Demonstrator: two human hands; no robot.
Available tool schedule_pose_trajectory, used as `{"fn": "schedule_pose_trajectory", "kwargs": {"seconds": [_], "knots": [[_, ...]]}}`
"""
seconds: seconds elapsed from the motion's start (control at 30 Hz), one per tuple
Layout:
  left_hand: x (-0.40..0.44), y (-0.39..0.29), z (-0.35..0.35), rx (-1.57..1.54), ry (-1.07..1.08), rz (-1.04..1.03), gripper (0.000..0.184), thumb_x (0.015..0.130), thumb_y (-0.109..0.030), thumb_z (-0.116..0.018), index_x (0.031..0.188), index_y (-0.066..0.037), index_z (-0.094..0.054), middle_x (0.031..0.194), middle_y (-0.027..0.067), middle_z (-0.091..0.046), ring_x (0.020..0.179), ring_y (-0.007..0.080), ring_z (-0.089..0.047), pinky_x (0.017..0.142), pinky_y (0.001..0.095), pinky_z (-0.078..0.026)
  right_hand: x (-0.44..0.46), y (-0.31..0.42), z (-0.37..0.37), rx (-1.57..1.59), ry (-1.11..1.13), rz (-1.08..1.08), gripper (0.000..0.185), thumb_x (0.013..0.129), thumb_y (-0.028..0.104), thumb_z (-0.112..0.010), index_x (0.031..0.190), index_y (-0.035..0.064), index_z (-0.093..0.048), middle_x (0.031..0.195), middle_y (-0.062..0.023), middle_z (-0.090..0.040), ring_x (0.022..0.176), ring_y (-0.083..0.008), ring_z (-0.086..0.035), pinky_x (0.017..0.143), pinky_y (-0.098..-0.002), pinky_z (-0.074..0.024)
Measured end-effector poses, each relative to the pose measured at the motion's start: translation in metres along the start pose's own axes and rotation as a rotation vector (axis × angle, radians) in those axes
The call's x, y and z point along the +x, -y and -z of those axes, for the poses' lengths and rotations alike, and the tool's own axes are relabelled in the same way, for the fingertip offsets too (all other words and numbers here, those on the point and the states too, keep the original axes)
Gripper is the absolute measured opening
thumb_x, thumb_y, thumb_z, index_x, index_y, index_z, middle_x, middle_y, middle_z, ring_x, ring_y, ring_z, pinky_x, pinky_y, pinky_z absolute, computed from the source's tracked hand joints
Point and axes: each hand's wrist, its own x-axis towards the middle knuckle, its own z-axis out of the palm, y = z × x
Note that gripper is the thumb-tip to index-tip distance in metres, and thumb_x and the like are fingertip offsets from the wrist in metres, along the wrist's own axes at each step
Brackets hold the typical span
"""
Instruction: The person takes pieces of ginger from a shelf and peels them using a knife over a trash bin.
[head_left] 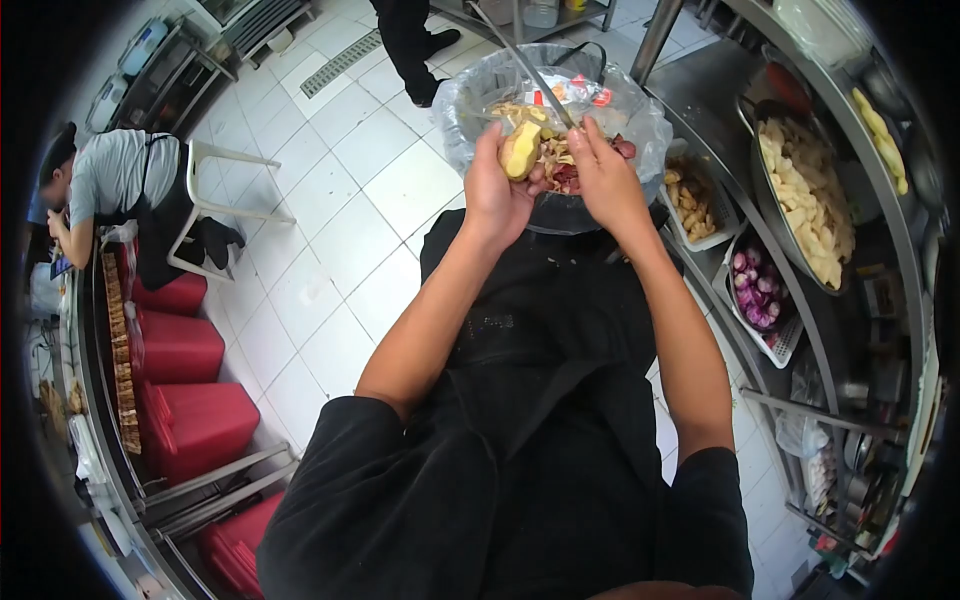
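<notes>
My left hand (498,190) is closed around a partly peeled potato (522,150), with pale yellow flesh facing up and brown skin left on its lower end. Close beside it, my right hand (606,178) grips a knife (545,85); its long, narrow grey blade points up and away, and the handle is hidden in the fingers. Blade and potato are apart. Both hands are over a bin (455,105) lined with clear plastic. Potato peels (552,152), reddish onion skins (565,180) and wrappers lie inside it.
At right, metal shelving (700,165) holds a large bowl (765,190) of peeled pale pieces, a crate (712,238) of brown-skinned pieces and a basket (785,345) of purple onions. Red bins (195,425) line the left. A person (130,175) sits there; another person's legs (405,50) stand beyond.
</notes>
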Motion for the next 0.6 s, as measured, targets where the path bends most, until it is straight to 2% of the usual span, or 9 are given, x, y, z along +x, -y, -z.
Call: {"fn": "schedule_pose_trajectory", "kwargs": {"seconds": [0.1,0.2,0.3,0.4,0.43,0.53,0.6], "knots": [[0.004,-0.003,-0.001,-0.078,-0.021,0.010,0.037,0.101,-0.037,-0.041,0.103,-0.003,-0.056,0.084,0.0075,-0.057,0.067,0.0165,-0.050,0.061,0.0302,-0.041,0.000,0.000,-0.001,0.070,0.007,0.022,0.057,0.097,0.046,-0.046,0.140,0.0085,-0.048,0.104,-0.0266,-0.067,0.101,-0.0439,-0.063,0.089,-0.0458,-0.0477],[0.014,0.001,0.011,-0.091,-0.035,0.042,0.036,0.102,-0.039,-0.040,0.107,-0.006,-0.055,0.090,0.0051,-0.061,0.074,0.0182,-0.058,0.064,0.0318,-0.046,-0.022,0.017,0.006,0.053,0.061,0.093,0.057,0.096,0.045,-0.048,0.141,0.0091,-0.048,0.101,-0.0262,-0.068,0.097,-0.0450,-0.064,0.086,-0.0468,-0.0488],[0.017,0.002,-0.002,-0.079,-0.178,-0.018,0.039,0.102,-0.038,-0.037,0.112,-0.004,-0.055,0.100,0.0089,-0.063,0.090,0.0234,-0.061,0.077,0.0381,-0.051,-0.039,0.025,0.002,0.012,0.083,0.210,0.056,0.096,0.044,-0.050,0.140,0.0096,-0.048,0.096,-0.0241,-0.069,0.088,-0.0457,-0.065,0.079,-0.0478,-0.0510],[0.015,0.004,-0.001,-0.138,-0.164,-0.044,0.046,0.103,-0.042,-0.036,0.115,-0.002,-0.055,0.102,0.0128,-0.061,0.097,0.0295,-0.060,0.089,0.0457,-0.049,-0.046,0.031,0.002,-0.007,0.116,0.228,0.057,0.095,0.046,-0.051,0.140,0.0108,-0.049,0.093,-0.0234,-0.069,0.084,-0.0439,-0.066,0.075,-0.0481,-0.0516],[0.014,0.004,-0.001,-0.139,-0.179,-0.033,0.049,0.103,-0.044,-0.036,0.120,-0.001,-0.052,0.109,0.0148,-0.060,0.102,0.0310,-0.059,0.094,0.0470,-0.048,-0.046,0.024,-0.004,-0.031,0.079,0.282,0.057,0.095,0.047,-0.051,0.140,0.0119,-0.049,0.089,-0.0226,-0.070,0.080,-0.0425,-0.067,0.072,-0.0490,-0.0518],[0.020,0.011,0.006,-0.116,-0.162,-0.077,0.050,0.103,-0.045,-0.035,0.122,-0.001,-0.050,0.112,0.0157,-0.058,0.104,0.0312,-0.058,0.094,0.0476,-0.048,-0.046,0.026,-0.001,-0.071,0.127,0.254,0.056,0.095,0.046,-0.051,0.140,0.0120,-0.049,0.086,-0.0216,-0.070,0.077,-0.0425,-0.067,0.070,-0.0500,-0.0516],[0.017,0.009,0.001,-0.133,-0.162,-0.062,0.049,0.103,-0.044,-0.037,0.121,0.000,-0.049,0.113,0.0147,-0.058,0.103,0.0291,-0.059,0.090,0.0459,-0.051,-0.046,0.023,-0.003,-0.078,0.106,0.279,0.056,0.095,0.047,-0.051,0.140,0.0121,-0.050,0.084,-0.0215,-0.070,0.075,-0.0423,-0.066,0.069,-0.0502,-0.0516]]}}
